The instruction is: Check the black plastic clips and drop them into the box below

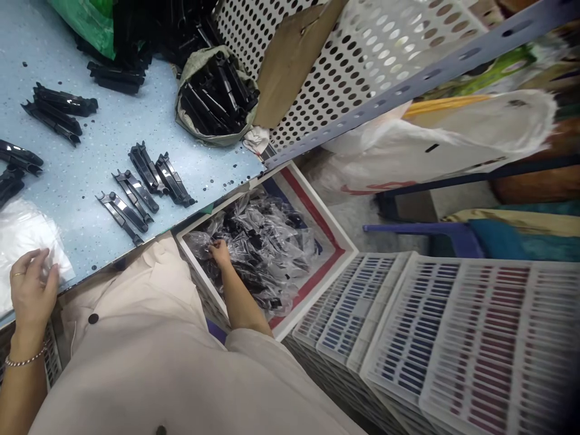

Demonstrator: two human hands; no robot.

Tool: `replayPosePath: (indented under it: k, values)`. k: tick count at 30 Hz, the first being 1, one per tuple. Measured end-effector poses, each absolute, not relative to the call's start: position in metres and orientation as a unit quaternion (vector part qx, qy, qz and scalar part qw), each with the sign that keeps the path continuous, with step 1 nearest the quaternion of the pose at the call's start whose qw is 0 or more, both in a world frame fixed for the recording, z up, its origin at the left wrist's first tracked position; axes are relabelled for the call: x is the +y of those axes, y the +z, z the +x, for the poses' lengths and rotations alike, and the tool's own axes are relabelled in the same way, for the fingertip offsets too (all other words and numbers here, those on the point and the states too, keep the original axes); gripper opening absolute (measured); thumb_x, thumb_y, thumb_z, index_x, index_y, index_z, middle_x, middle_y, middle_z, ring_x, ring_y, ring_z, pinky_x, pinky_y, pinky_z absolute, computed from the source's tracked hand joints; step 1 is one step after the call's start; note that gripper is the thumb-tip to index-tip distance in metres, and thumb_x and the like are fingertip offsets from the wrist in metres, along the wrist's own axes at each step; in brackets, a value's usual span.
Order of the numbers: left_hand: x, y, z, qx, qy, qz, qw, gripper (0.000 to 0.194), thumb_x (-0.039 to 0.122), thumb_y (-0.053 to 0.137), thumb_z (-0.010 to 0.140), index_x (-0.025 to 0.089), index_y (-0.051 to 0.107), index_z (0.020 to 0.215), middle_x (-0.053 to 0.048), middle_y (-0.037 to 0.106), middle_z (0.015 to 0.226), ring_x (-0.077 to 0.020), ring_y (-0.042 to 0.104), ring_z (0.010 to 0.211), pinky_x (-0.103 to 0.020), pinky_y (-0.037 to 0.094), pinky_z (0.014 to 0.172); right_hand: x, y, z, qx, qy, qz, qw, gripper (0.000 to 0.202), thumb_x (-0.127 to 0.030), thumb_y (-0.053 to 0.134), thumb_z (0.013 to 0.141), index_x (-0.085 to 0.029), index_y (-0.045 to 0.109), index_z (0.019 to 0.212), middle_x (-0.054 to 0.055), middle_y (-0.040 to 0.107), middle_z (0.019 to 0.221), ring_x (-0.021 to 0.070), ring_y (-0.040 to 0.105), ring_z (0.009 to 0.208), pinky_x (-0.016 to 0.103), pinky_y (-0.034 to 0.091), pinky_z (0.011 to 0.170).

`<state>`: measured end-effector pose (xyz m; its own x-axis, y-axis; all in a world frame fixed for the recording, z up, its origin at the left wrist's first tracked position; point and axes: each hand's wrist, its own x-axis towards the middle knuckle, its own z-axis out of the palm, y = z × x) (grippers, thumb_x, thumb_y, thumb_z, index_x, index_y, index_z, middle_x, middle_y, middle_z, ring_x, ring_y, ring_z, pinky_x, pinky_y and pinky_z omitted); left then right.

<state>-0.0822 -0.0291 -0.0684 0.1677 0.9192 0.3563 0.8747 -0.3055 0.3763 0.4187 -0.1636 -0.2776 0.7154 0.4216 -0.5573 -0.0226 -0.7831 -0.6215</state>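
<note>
Beside the blue table (pixel 97 139), the crate (pixel 338 241) holds the bagged black parts (pixel 267 241); my right hand (pixel 220 252) reaches in among them, its grip unclear. My left hand (pixel 34 287), fingers parted, touches the clear bags (pixel 22 241) on the table.

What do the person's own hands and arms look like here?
The ungloved left hand wears a thin gold-coloured ring, with a silver-coloured beaded bracelet at the wrist. The ungloved right hand shows no jewellery; a loose, pale beige sleeve covers that upper arm.
</note>
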Motion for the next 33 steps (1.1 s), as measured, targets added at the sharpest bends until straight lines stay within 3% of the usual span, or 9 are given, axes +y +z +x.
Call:
replayPosePath:
  k: [5, 9, 11, 14, 16, 20, 25, 30, 33]
  values:
    - [-0.044, -0.054, -0.062, 0.563, 0.363, 0.742, 0.013, 0.049, 0.023, 0.069, 0.082, 0.016, 0.063, 0.130, -0.014, 0.062, 0.126, -0.0279, 0.062, 0.116, -0.045, 0.053, 0.101, -0.157, -0.209, 0.459, -0.141, 0.378, -0.855, 0.324, 0.025, -0.026, 0.073, 0.076, -0.019, 0.054, 0.090, -0.005, 0.049, 0.070, 0.0118, 0.049, 0.065, 0.025, 0.048, 0.063]
    - [-0.050, -0.036, -0.011, 0.495, 0.333, 0.764, 0.245, 0.034, 0.025, 0.061, 0.091, 0.020, 0.064, 0.124, -0.010, 0.065, 0.117, -0.0202, 0.068, 0.099, -0.039, 0.056, 0.095, -0.146, -0.123, 0.477, -0.229, 0.452, -0.778, 0.372, 0.039, -0.032, 0.081, 0.065, -0.022, 0.053, 0.089, -0.007, 0.047, 0.072, 0.0102, 0.046, 0.063, 0.023, 0.043, 0.058]
    - [-0.048, -0.031, 0.025, 0.424, 0.266, 0.763, 0.410, 0.036, 0.033, 0.057, 0.096, 0.022, 0.062, 0.129, -0.011, 0.064, 0.125, -0.0206, 0.067, 0.105, -0.039, 0.055, 0.097, -0.136, -0.079, 0.463, -0.298, 0.486, -0.719, 0.399, 0.044, -0.036, 0.085, 0.064, -0.022, 0.055, 0.093, -0.005, 0.050, 0.076, 0.0107, 0.048, 0.066, 0.023, 0.042, 0.058]
    - [-0.043, -0.032, 0.078, 0.317, 0.132, 0.734, 0.586, 0.086, 0.050, 0.077, 0.079, 0.025, 0.038, 0.153, -0.014, 0.050, 0.150, -0.0319, 0.055, 0.132, -0.047, 0.047, 0.109, -0.118, -0.027, 0.417, -0.390, 0.510, -0.651, 0.405, 0.039, -0.036, 0.085, 0.068, -0.021, 0.059, 0.092, 0.000, 0.058, 0.086, 0.0135, 0.055, 0.074, 0.024, 0.047, 0.064]
    - [-0.043, -0.037, 0.103, 0.280, 0.106, 0.697, 0.652, 0.099, 0.053, 0.079, 0.075, 0.025, 0.031, 0.157, -0.014, 0.045, 0.155, -0.0349, 0.048, 0.139, -0.050, 0.041, 0.114, -0.109, -0.008, 0.384, -0.439, 0.525, -0.615, 0.392, 0.033, -0.037, 0.083, 0.073, -0.021, 0.062, 0.093, 0.003, 0.063, 0.092, 0.0163, 0.059, 0.080, 0.027, 0.051, 0.069]
    - [-0.048, -0.050, 0.120, 0.267, 0.112, 0.662, 0.691, 0.074, 0.050, 0.064, 0.090, 0.024, 0.038, 0.154, -0.012, 0.047, 0.155, -0.0333, 0.045, 0.142, -0.049, 0.035, 0.118, -0.101, -0.003, 0.349, -0.498, 0.492, -0.610, 0.372, 0.021, -0.038, 0.072, 0.085, -0.020, 0.068, 0.094, 0.003, 0.067, 0.085, 0.0171, 0.062, 0.077, 0.029, 0.051, 0.070]
    - [-0.051, -0.058, 0.109, 0.242, 0.108, 0.665, 0.699, 0.066, 0.045, 0.069, 0.086, 0.021, 0.052, 0.145, -0.011, 0.061, 0.141, -0.0331, 0.055, 0.132, -0.046, 0.041, 0.113, -0.100, -0.025, 0.357, -0.436, 0.443, -0.661, 0.421, 0.026, -0.044, 0.066, 0.087, -0.019, 0.070, 0.084, -0.001, 0.062, 0.065, 0.0117, 0.053, 0.055, 0.025, 0.045, 0.054]
    - [-0.049, -0.062, 0.112, 0.281, 0.192, 0.609, 0.717, 0.059, 0.049, 0.070, 0.086, 0.017, 0.061, 0.134, -0.011, 0.067, 0.128, -0.0314, 0.062, 0.119, -0.045, 0.046, 0.107, -0.105, -0.037, 0.342, -0.370, 0.645, -0.599, 0.298, 0.037, -0.050, 0.075, 0.078, -0.016, 0.063, 0.071, -0.001, 0.063, 0.055, 0.0097, 0.053, 0.046, 0.021, 0.040, 0.045]
    - [-0.050, -0.065, 0.118, 0.327, 0.239, 0.595, 0.694, 0.066, 0.050, 0.068, 0.087, 0.017, 0.052, 0.141, -0.013, 0.061, 0.136, -0.0311, 0.057, 0.126, -0.045, 0.042, 0.110, -0.113, -0.039, 0.325, -0.353, 0.694, -0.543, 0.315, 0.037, -0.050, 0.075, 0.079, -0.016, 0.062, 0.072, 0.000, 0.066, 0.057, 0.0089, 0.054, 0.045, 0.020, 0.042, 0.045]
